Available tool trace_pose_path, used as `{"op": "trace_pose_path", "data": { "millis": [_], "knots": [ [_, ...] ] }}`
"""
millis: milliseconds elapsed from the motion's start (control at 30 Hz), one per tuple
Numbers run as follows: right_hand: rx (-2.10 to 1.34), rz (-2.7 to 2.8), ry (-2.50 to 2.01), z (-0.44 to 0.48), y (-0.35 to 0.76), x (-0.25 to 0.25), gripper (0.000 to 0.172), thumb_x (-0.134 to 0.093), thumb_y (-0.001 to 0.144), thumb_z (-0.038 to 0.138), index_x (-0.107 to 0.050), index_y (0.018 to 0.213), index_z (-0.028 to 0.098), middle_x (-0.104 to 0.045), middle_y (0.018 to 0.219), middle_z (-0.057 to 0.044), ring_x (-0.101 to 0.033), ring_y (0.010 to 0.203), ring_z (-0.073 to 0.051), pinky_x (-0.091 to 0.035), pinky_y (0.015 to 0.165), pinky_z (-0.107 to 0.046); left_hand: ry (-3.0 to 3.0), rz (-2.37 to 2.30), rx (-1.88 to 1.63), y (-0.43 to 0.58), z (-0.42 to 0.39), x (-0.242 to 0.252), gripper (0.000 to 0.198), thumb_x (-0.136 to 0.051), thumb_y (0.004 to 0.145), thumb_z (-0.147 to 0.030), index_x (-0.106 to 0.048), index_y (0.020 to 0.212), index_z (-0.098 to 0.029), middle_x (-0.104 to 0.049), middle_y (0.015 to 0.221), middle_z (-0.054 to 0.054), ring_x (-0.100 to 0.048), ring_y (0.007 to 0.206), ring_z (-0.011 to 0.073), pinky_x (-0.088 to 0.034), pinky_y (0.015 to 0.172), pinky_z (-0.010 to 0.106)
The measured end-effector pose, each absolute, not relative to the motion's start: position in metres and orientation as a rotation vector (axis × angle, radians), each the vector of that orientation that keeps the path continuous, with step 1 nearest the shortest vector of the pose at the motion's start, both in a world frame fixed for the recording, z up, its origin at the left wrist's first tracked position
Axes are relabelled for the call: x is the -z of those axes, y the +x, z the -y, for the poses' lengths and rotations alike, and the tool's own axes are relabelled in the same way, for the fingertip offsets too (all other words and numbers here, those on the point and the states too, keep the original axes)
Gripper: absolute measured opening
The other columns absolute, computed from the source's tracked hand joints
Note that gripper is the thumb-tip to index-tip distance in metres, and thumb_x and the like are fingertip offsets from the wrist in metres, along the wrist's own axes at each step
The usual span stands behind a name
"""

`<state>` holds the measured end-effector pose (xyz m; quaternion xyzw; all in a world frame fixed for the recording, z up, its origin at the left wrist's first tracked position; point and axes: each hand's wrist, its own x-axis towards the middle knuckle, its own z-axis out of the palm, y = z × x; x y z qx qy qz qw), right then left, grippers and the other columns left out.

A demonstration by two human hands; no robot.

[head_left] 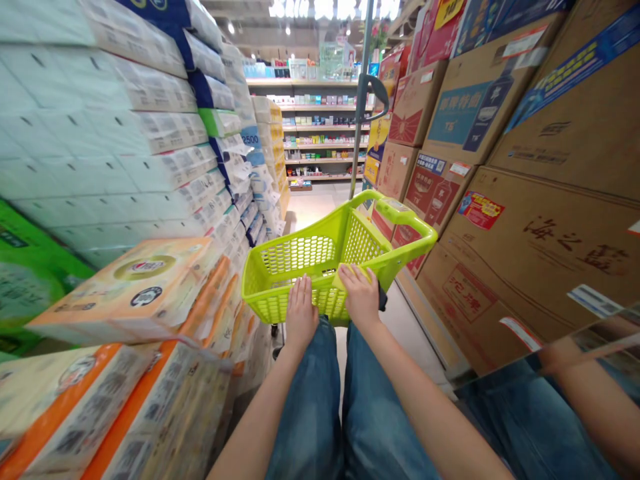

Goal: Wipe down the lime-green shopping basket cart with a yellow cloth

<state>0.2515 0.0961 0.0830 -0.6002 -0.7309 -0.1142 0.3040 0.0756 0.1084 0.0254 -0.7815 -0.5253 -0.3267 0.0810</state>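
A lime-green plastic shopping basket [320,250] with a perforated wall and a raised handle stands in the aisle right in front of me. My left hand [301,313] rests on its near rim, fingers together and laid over the edge. My right hand [359,293] lies on the same rim a little further right, fingers curled over the top. The basket looks empty inside. My blue-jeaned legs show below both forearms.
Stacked tissue packs [150,287] wall the left side of a narrow aisle. Brown cardboard cartons [540,233] pile up on the right. A metal pole [363,100] stands ahead, and store shelves [320,140] cross the far end. A reflective panel [575,373] is at lower right.
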Motion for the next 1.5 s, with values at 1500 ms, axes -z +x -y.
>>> {"op": "trace_pose_path", "data": {
  "millis": [1500],
  "knots": [
    [0.619, 1.96, -1.697, -0.105, 0.368, -0.118, 0.063, -0.043, 0.079, -0.002, -0.057, 0.134, 0.025, -0.062, 0.139, 0.0, -0.053, 0.131, -0.021, -0.023, 0.116, -0.045, -2.257, 1.628, 0.944, 0.109, -0.092, -0.025, 0.086, -0.049, 0.078, -0.007, -0.015, 0.157, -0.009, -0.037, 0.157, 0.016, -0.029, 0.148, 0.0278, -0.029, 0.122, 0.045]
  ]
}}
